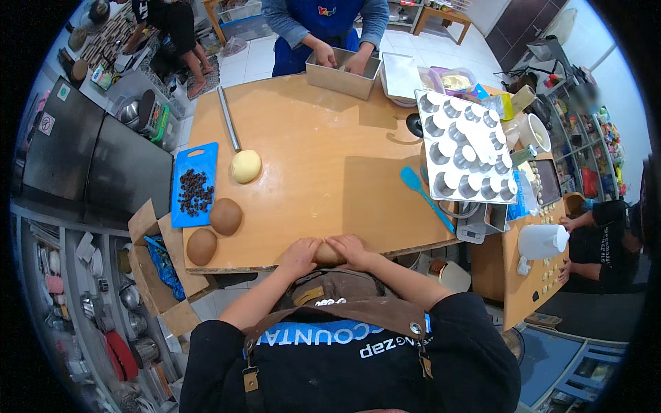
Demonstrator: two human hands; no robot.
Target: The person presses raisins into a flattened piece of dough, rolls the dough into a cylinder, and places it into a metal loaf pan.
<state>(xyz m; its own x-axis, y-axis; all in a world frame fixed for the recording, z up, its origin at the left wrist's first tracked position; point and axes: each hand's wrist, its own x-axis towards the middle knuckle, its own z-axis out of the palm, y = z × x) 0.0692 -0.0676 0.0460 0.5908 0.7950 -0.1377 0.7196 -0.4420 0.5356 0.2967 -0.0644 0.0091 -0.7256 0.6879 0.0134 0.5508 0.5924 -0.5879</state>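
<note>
At the near edge of the wooden table, my left hand (pixel 301 257) and my right hand (pixel 350 252) cup a ball of brown dough (pixel 328 255) from both sides, fingers curved over it and almost meeting. Much of that dough is covered by my hands. To the left sit two more brown dough balls, one (pixel 226 217) behind the other (pixel 202 247). Farther back lies a pale yellow dough ball (pixel 246 166), touching the end of a metal rolling pin (pixel 229 118). Dark chocolate chips (pixel 195 192) are spread on a blue cutting board (pixel 184 160).
A teal spatula (pixel 428 199) lies right of centre, beside a metal muffin tray (pixel 441 103) resting over a scale (pixel 471 232). Across the table, a co-worker's hands (pixel 341 62) reach into a rectangular metal tin (pixel 358 86). On a right-hand side table stands a white jug (pixel 542 242).
</note>
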